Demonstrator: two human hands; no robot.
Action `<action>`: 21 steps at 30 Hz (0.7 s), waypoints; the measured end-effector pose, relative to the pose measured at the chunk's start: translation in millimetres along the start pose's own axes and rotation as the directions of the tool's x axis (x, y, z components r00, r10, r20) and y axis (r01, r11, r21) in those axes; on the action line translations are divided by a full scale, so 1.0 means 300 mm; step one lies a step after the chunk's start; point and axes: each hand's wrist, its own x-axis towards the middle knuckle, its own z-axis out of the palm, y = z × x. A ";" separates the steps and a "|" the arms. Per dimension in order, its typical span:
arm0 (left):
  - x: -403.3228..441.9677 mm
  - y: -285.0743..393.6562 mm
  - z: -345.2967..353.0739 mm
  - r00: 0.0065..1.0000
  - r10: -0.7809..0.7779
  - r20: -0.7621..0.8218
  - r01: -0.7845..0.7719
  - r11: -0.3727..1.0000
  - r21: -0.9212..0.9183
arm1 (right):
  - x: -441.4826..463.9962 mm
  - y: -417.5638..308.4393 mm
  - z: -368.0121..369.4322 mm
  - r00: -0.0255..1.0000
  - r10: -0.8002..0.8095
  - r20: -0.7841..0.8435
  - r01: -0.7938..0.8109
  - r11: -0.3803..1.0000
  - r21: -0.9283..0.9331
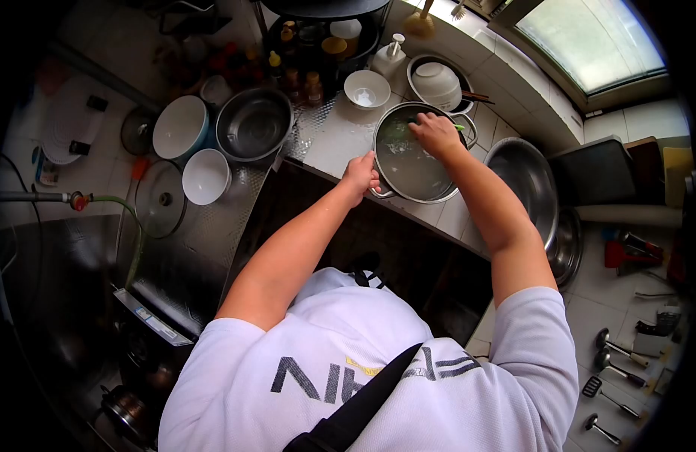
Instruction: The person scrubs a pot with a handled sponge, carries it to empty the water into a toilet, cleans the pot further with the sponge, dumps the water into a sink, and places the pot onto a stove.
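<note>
A steel pot (415, 197) of cloudy water stands on the white tiled counter. My left hand (360, 179) is closed on the pot's near left rim, by one of its handles. Over the far side of the pot, my right hand (437, 134) reaches down with its fingers curled at the water. Something green (459, 127) shows beside that hand, and a greenish patch lies in the water under the fingers. What the fingers hold, if anything, is hidden.
Behind the pot are a white bowl (367, 90), a pump bottle (389, 56) and a basin with a bowl and chopsticks. A large steel basin (525, 181) stands at right. Leftward sit a dark metal basin (254, 125), white bowls (206, 177) and a glass lid (160, 197).
</note>
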 end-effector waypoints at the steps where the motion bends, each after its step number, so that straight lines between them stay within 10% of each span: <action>1: 0.007 -0.006 -0.005 1.000 0.000 0.005 0.000 1.000 -0.013 | -0.010 0.014 0.004 0.997 0.071 0.039 -0.071 0.997 0.008; 10: -0.020 0.003 0.014 1.000 0.008 -0.017 -0.009 0.999 -0.038 | -0.141 0.063 0.038 0.809 0.425 0.407 -0.505 0.856 0.110; 14: -0.016 -0.001 0.015 0.999 0.031 -0.025 -0.032 0.998 -0.058 | -0.176 0.042 0.059 0.725 0.169 0.668 -0.329 0.937 0.120; 18: -0.011 -0.009 0.018 0.998 0.051 -0.042 -0.054 0.996 -0.074 | -0.125 -0.033 -0.084 0.522 -0.324 0.789 0.303 0.935 0.184; 21: -0.007 -0.012 0.013 0.998 0.055 -0.030 -0.057 0.996 -0.072 | -0.079 -0.082 -0.077 0.467 -0.078 0.881 -0.471 0.821 0.323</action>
